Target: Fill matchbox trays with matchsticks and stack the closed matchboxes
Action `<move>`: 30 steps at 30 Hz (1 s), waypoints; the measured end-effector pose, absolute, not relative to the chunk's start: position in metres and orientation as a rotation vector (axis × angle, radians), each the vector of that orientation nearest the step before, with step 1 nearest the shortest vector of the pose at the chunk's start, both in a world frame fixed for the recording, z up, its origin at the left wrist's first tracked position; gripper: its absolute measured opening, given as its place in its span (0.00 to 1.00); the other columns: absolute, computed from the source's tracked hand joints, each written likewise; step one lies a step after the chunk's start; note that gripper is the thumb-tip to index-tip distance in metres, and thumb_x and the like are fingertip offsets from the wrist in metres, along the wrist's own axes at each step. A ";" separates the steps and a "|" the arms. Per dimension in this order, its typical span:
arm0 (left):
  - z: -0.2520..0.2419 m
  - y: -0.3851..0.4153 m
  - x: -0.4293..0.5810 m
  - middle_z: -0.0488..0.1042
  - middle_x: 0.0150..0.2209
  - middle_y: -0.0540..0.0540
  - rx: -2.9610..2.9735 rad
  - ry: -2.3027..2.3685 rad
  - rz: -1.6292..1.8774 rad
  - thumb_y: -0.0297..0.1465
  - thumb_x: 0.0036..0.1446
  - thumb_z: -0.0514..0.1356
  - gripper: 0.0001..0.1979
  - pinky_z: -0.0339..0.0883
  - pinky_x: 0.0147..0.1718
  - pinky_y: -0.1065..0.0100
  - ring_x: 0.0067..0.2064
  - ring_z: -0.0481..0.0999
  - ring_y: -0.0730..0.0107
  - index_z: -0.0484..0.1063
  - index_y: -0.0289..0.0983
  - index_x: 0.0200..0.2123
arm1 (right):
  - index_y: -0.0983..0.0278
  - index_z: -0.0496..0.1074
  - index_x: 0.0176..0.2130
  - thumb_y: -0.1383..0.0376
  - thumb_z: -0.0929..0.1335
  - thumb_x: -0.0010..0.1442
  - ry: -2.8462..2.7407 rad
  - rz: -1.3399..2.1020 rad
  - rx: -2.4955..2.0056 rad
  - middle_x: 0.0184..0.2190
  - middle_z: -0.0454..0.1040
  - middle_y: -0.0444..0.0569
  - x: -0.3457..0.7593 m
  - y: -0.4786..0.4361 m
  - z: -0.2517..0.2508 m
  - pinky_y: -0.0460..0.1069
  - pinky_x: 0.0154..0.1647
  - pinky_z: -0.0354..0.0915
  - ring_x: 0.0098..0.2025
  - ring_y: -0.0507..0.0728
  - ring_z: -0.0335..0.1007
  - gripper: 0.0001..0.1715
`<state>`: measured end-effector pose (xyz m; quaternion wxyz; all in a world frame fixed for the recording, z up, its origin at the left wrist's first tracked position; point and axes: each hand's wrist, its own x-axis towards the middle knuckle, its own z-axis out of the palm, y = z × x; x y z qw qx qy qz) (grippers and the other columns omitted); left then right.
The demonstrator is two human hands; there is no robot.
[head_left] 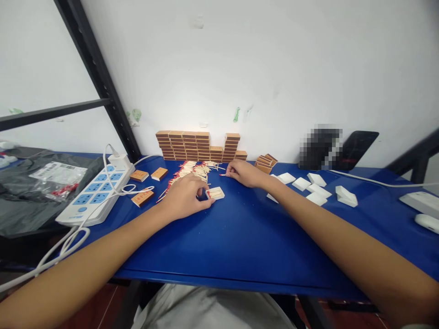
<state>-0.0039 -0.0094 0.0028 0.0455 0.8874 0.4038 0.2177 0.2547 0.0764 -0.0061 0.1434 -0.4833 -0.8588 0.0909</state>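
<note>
A small white matchbox tray [216,193] with several matches inside lies on the blue table [233,246]. My left hand [187,194] is closed on its left end, thumb and fingertips at the edge. To the right and a little farther back, my right hand [242,172] pinches a match [222,175] with a red head, close to the tabletop. Behind my left hand spreads a pile of loose red-headed matches [187,170], partly covered by that hand. Brown matchboxes [183,145] stand stacked in columns against the wall.
Three orange matchboxes [159,173] lie at the left beside a white power strip [96,192] with looped cables. White trays [317,188] are scattered at the right, near brown sleeves [265,162] and a leaning phone [358,148]. A grey bag [37,201] lies far left.
</note>
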 end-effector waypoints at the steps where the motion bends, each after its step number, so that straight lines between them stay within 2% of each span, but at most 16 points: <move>1: 0.003 -0.010 -0.004 0.77 0.30 0.48 2.705 1.248 0.666 0.40 0.56 0.69 0.11 0.65 0.36 0.62 0.37 0.75 0.61 0.81 0.39 0.35 | 0.68 0.75 0.37 0.70 0.67 0.68 -2.478 0.280 -1.397 0.37 0.77 0.53 0.254 0.074 -0.003 0.47 0.38 0.60 0.37 0.55 0.70 0.07; 8: 0.006 -0.012 -0.004 0.77 0.28 0.48 2.686 1.305 0.675 0.40 0.56 0.69 0.10 0.62 0.34 0.63 0.37 0.75 0.60 0.80 0.39 0.34 | 0.66 0.76 0.38 0.66 0.68 0.67 -2.540 0.472 -1.230 0.37 0.77 0.51 0.238 0.042 0.019 0.46 0.36 0.60 0.36 0.55 0.70 0.07; 14: 0.004 -0.010 -0.005 0.78 0.29 0.48 2.692 1.313 0.668 0.41 0.56 0.69 0.11 0.61 0.33 0.63 0.37 0.75 0.59 0.79 0.39 0.34 | 0.65 0.77 0.39 0.70 0.69 0.64 -2.638 0.478 -1.066 0.40 0.77 0.50 0.222 0.023 0.017 0.47 0.39 0.60 0.40 0.55 0.69 0.05; 17: 0.003 -0.010 -0.005 0.77 0.29 0.48 2.697 1.259 0.659 0.40 0.56 0.69 0.11 0.61 0.33 0.63 0.37 0.74 0.60 0.80 0.39 0.35 | 0.64 0.78 0.38 0.66 0.69 0.64 -2.529 0.623 -1.043 0.35 0.77 0.48 0.220 0.029 0.014 0.47 0.35 0.60 0.35 0.53 0.69 0.06; 20: 0.002 -0.012 -0.003 0.76 0.30 0.48 2.710 1.143 0.620 0.40 0.57 0.69 0.10 0.63 0.36 0.63 0.37 0.74 0.61 0.80 0.40 0.37 | 0.65 0.78 0.36 0.64 0.70 0.64 -2.358 0.627 -1.084 0.31 0.76 0.46 0.216 0.040 0.007 0.47 0.33 0.59 0.31 0.52 0.66 0.07; 23: 0.002 -0.017 -0.002 0.76 0.30 0.49 2.712 1.009 0.585 0.40 0.58 0.69 0.11 0.64 0.39 0.63 0.37 0.74 0.63 0.80 0.40 0.38 | 0.66 0.78 0.35 0.64 0.73 0.61 -2.342 0.594 -1.086 0.31 0.76 0.46 0.210 0.046 -0.002 0.47 0.34 0.59 0.31 0.52 0.65 0.06; 30: 0.004 -0.021 -0.002 0.75 0.31 0.49 2.734 0.919 0.542 0.42 0.59 0.67 0.12 0.66 0.41 0.62 0.38 0.75 0.63 0.80 0.40 0.36 | 0.65 0.75 0.34 0.64 0.71 0.64 -2.514 0.604 -1.225 0.30 0.76 0.46 0.211 0.042 0.003 0.47 0.33 0.58 0.31 0.52 0.66 0.08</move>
